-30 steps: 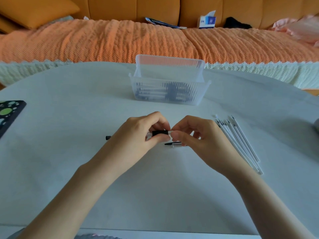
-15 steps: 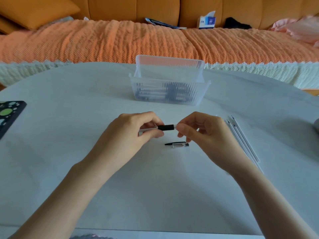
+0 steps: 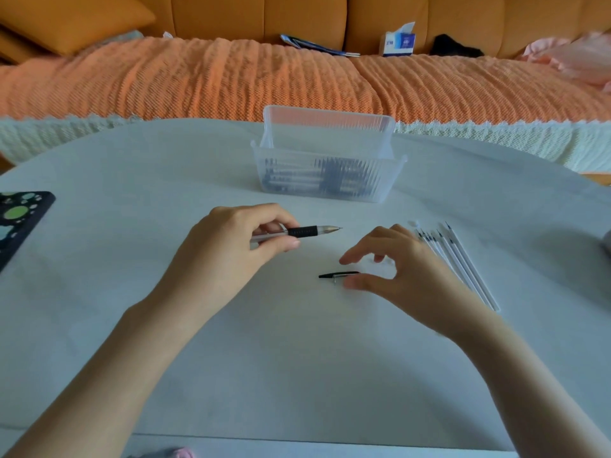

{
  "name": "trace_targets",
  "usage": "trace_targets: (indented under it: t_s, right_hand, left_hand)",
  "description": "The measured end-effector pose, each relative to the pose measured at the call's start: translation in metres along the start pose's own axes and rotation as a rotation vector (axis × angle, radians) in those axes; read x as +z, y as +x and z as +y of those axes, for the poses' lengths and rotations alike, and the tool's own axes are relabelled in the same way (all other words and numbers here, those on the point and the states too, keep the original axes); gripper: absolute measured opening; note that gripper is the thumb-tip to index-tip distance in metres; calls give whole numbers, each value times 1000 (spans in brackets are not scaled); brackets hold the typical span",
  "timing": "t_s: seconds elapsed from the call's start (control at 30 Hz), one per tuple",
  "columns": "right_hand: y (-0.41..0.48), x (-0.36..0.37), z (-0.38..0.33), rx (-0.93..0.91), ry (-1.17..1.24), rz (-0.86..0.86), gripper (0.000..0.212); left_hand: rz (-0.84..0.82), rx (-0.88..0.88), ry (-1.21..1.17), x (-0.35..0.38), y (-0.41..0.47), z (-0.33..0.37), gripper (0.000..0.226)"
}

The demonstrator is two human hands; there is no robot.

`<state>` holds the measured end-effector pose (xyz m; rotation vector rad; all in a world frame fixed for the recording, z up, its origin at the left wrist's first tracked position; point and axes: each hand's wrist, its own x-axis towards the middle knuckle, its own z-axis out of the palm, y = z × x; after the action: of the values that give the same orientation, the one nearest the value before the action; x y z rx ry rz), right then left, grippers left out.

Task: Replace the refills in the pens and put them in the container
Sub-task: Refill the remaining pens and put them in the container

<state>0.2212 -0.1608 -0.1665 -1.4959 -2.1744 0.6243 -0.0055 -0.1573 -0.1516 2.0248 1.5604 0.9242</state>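
— What is the left hand (image 3: 231,249) holding?
— A pen (image 3: 302,231). The thumb and fingers pinch its clear, smooth tube. The black bumpy rubber part and the shiny pointed tip stick out to the right of the pinch.
— And the right hand (image 3: 396,269)?
— It holds nothing. Its fingers are spread and a little bent. It sits right of the pinch, nearer the person. A thin black clip piece (image 3: 334,276) lies on the white table (image 3: 297,375) by its thumb. I cannot tell if they touch.
— Where are the refills (image 3: 459,259)?
— Farther right of the pinch. They are long, thin white sticks with dark tips, side by side.
— The container (image 3: 327,180)?
— Behind the pinch. It is a clear plastic box with ribbed walls and has pens inside.
— Any words?
— The blue and white box (image 3: 398,41) on the orange sofa has some, but they are too blurry to read.
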Motion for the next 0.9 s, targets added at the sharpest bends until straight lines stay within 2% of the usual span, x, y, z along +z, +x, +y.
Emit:
trace_targets:
  t_s: [0.2, 0.37, 0.6, 0.9]
  right_hand:
    - [2, 7, 1, -41, -68, 7, 7]
    - [1, -6, 0, 16, 111, 118, 8]
    - [1, -13, -4, 45, 245, 101, 9]
    - [1, -5, -13, 7, 279, 68, 8]
  left_hand:
    - [-39, 5, 4, 1, -2, 0, 9]
    - [-31, 14, 5, 0, -2, -3, 11]
    - [-41, 26, -2, 1, -2, -2, 11]
    - [-98, 73, -9, 10, -5, 3, 12]
